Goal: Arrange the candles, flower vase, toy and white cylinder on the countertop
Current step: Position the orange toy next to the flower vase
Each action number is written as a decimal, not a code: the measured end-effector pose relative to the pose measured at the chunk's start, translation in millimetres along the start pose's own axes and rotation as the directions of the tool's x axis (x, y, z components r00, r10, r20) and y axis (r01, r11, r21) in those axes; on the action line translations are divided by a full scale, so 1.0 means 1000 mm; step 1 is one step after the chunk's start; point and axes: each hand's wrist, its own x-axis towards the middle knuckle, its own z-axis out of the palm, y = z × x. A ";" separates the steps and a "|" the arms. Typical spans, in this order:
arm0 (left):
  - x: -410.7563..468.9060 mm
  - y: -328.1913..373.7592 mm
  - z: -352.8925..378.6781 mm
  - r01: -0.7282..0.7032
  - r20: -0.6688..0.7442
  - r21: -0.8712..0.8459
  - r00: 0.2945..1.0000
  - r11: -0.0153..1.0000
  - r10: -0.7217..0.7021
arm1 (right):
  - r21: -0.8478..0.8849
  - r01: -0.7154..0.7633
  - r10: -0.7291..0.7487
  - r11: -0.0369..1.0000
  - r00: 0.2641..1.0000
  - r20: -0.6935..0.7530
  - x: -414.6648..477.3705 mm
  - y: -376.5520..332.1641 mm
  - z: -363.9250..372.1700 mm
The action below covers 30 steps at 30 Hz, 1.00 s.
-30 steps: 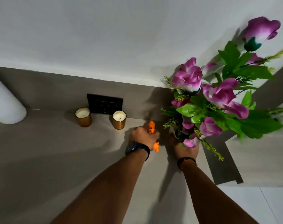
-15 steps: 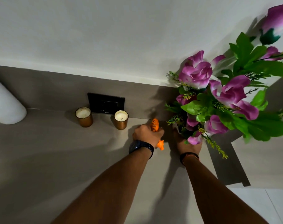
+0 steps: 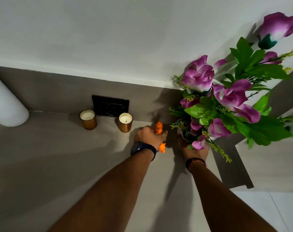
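Toy and vase held at rear of counter [image 3: 58, 164].
Left hand [image 3: 148, 136] is closed around the orange tiger toy [image 3: 159, 128]; right hand [image 3: 194, 150] grips the flower vase [image 3: 184, 131], shifted slightly rightward since earlier; placement is judged ongoing.

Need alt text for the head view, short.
Left hand grips an orange toy tiger while right hand holds a vase of purple flowers on a grey countertop; two candles stand by the wall.
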 end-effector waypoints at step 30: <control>-0.041 -0.020 -0.038 -0.290 0.069 0.130 0.957 0.948 0.283 | -0.110 0.192 -0.201 0.975 0.976 -0.084 -0.036 -0.012 -0.007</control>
